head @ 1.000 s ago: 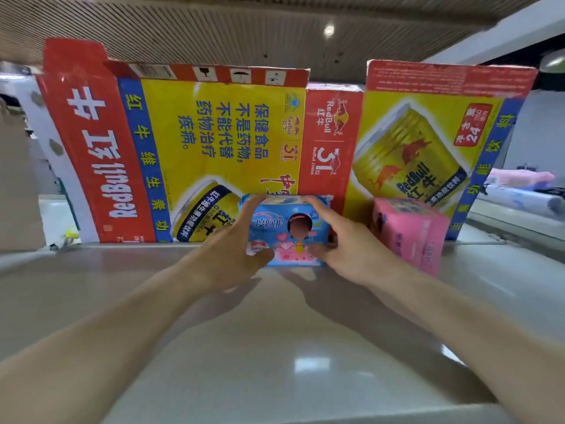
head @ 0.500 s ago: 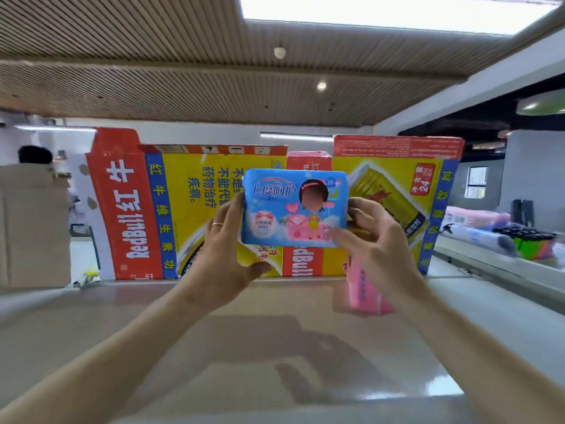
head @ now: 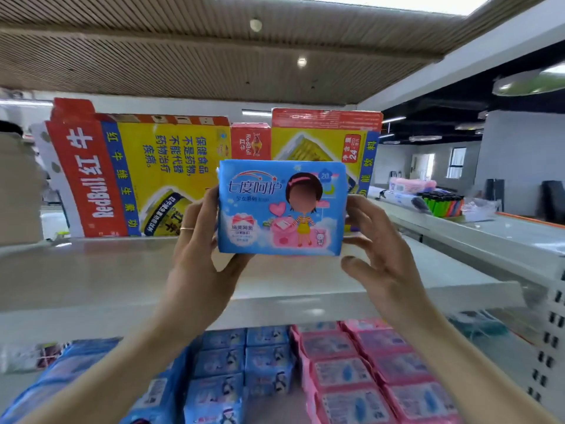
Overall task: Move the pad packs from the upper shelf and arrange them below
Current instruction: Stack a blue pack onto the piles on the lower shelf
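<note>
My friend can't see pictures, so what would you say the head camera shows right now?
A left hand and a right hand hold a blue pad pack by its ends, in front of the upper shelf. Red and yellow cartons stand behind it, and blue packs and pink packs lie in rows below.

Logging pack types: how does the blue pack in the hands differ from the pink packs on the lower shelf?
Colour: the blue pack shows a cartoon girl on blue; the pink packs are pink.
Place: the blue pack is gripped between left hand and right hand; the pink packs sit in rows on the lower shelf.
Pose: the blue pack is upright; the pink packs lie with faces upward.
Both are wrapped rectangles.
</note>
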`<state>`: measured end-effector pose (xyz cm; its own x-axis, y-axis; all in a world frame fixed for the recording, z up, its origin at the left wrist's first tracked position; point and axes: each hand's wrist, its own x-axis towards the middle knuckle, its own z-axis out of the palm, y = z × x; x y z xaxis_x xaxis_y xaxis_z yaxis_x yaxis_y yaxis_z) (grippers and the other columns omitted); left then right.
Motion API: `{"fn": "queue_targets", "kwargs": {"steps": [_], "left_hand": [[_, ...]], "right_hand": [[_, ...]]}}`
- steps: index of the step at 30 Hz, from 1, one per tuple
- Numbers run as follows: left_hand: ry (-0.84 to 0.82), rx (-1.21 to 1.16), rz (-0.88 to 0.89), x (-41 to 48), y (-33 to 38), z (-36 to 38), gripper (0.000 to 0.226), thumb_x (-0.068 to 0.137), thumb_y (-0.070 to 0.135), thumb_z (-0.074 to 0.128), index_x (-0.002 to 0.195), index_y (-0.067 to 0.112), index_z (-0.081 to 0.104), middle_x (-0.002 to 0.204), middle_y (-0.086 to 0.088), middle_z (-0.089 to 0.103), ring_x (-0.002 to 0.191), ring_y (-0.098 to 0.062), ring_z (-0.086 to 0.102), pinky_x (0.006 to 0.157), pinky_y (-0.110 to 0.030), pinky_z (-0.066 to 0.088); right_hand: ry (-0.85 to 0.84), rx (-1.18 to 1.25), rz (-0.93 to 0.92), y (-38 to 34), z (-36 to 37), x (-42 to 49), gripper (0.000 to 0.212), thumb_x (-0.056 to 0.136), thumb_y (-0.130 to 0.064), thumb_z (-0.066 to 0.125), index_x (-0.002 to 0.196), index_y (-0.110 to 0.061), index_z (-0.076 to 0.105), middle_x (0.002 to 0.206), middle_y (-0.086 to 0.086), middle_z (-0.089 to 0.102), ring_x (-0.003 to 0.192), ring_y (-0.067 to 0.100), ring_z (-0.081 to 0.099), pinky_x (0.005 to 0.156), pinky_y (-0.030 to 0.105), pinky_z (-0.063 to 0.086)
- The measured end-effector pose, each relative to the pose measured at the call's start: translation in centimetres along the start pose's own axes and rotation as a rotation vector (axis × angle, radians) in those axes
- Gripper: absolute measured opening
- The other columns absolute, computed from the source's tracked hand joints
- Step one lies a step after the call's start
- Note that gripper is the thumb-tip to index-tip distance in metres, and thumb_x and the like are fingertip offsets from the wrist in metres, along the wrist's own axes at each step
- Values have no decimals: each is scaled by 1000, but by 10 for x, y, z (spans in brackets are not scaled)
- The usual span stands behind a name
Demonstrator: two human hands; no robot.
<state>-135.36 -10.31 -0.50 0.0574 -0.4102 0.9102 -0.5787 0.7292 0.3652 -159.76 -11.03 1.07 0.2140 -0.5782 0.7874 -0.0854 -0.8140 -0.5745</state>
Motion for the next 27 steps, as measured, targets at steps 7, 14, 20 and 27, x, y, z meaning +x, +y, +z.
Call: {"fn": "queue_targets", "kwargs": {"steps": [7,14,20,27], "left_hand": [[-52,-5,-26,-53,61,25,107,78,5,77,142,69,18,126,37,34,117,4,52,90,-10,49],[-43,62,-56,-92,123,37,115,73,-5,80,142,66,21,130,40,32,113,-13,59,81,-23,57],[-9,98,-55,-116,163,41,85,71,33,69,142,56,29,148,21,36,118,-18,60,87,-6,46],[40,-284,-298,-124,182,42,51,61,40,76,99,56,47,132,18,61,113,-12,66,88,-53,56]], "right_hand": [[-58,-215,6,-19,-57,-65,91,73,-3,51,136,-65,30,140,-39,41,135,-3,41,102,19,40],[-69,-347,19,-28,-97,-110,106,90,12,57,130,-78,19,137,-47,34,135,-13,35,105,4,30],[10,-427,-18,-32,-118,-135,107,87,6,69,134,-76,19,132,-52,34,129,-15,40,96,-4,30],[131,-432,-155,-31,-112,-149,88,77,-17,82,147,-45,36,134,-43,41,120,-2,49,99,6,39]]}}
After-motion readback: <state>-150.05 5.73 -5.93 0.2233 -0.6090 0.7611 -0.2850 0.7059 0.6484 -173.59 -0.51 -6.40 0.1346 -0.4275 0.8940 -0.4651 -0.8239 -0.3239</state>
